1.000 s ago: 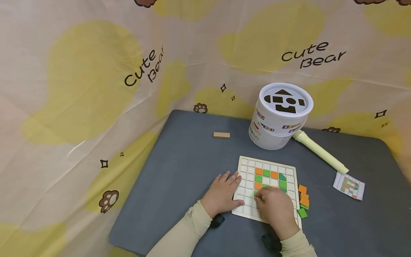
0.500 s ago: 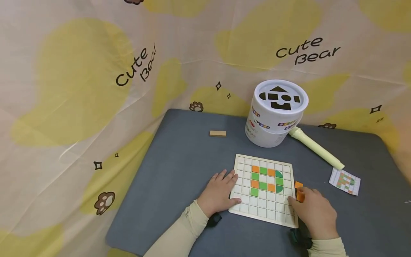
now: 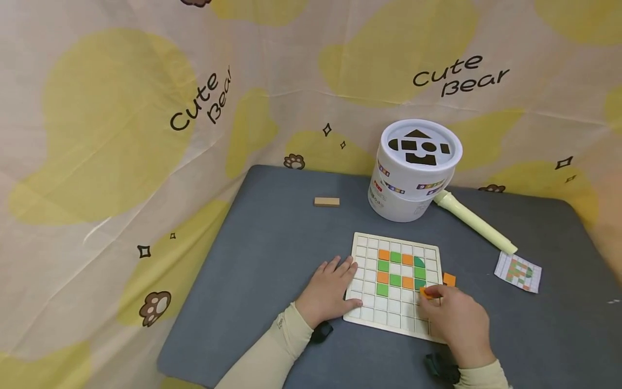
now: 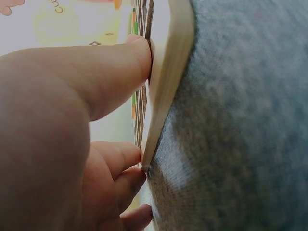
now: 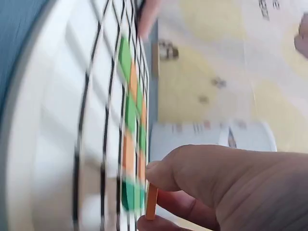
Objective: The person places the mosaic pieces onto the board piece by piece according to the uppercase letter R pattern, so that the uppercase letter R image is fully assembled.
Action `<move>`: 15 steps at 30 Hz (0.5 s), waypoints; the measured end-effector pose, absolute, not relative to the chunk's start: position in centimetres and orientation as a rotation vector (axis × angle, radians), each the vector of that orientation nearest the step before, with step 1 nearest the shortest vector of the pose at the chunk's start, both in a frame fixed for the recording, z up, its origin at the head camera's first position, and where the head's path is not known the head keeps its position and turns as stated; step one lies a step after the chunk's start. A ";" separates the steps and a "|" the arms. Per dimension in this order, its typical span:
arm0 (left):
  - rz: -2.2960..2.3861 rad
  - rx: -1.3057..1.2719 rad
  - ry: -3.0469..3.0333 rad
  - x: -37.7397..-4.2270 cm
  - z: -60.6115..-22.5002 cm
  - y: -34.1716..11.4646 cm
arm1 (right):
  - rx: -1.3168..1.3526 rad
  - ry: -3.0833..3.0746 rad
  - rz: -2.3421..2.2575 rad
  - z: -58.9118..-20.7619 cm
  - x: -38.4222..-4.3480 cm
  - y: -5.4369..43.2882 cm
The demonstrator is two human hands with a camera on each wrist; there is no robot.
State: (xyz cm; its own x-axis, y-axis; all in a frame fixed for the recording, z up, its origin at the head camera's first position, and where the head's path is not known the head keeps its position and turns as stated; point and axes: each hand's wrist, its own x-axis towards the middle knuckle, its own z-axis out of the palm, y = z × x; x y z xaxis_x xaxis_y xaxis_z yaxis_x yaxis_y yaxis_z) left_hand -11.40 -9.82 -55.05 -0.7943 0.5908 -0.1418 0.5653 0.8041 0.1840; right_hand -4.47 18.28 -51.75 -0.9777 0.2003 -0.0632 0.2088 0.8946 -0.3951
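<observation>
A white grid board (image 3: 369,313) with a pale wooden rim lies on the grey table, bearing orange, green and dark green tiles in a pattern. My left hand (image 3: 325,292) rests at its left edge, fingers spread; in the left wrist view the thumb (image 4: 115,67) lies over the rim. Between thumb and fingers my right hand (image 3: 459,319) pinches an orange square tile (image 5: 151,202), held over the right part of the board near the dark green quarter-round tile (image 3: 420,283). Another orange tile (image 3: 449,279) lies just off the board's right edge, and the hand hides what is below it.
A white bucket (image 3: 413,189) with shape cut-outs in its lid stands behind the board. A pale yellow stick (image 3: 476,222) slants from it toward a small pattern card (image 3: 518,272) at the right. One wooden block (image 3: 326,202) lies at the back left.
My right hand went from the board's lower rows to the loose tiles at the right, and came back over the board with an orange tile. The left hand stays at the board's edge.
</observation>
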 end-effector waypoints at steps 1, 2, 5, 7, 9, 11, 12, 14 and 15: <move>0.198 0.904 2.801 -11.4 -55.0 -9.9 | 0.258 3.063 -0.636 -51.9 -4.6 17.2; 0.200 0.903 2.802 -11.3 -55.0 -9.9 | 0.187 3.083 -0.634 -52.0 -4.8 16.2; 0.205 0.910 2.800 -11.4 -55.0 -9.9 | 0.046 3.139 -0.590 -52.6 -5.1 14.0; 0.210 0.912 2.803 -11.4 -55.0 -9.7 | 0.020 3.158 -0.576 -53.0 -5.2 13.3; 0.206 0.905 2.800 -11.4 -55.0 -9.7 | 0.015 3.172 -0.577 -53.3 -5.3 13.0; 0.195 0.896 2.803 -11.3 -55.0 -9.7 | 0.017 3.176 -0.597 -53.6 -5.3 12.9; 0.191 0.894 2.809 -11.3 -55.0 -9.7 | 0.012 3.178 -0.609 -53.6 -5.4 12.9; 0.180 0.884 2.807 -11.3 -55.0 -9.8 | -0.013 3.181 -0.626 -53.8 -5.4 12.9; 0.179 0.881 2.808 -11.3 -55.0 -9.8 | -0.030 3.183 -0.632 -53.8 -5.5 12.8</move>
State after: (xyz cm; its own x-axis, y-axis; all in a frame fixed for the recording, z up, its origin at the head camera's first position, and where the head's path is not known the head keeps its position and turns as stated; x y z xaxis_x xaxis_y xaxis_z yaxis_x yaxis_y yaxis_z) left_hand -11.27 -9.83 -55.03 -0.8045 0.5756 -0.1464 0.5522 0.8157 0.1721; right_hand -5.50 12.83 -53.83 -0.9945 0.0023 0.1048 -0.0379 0.9241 -0.3802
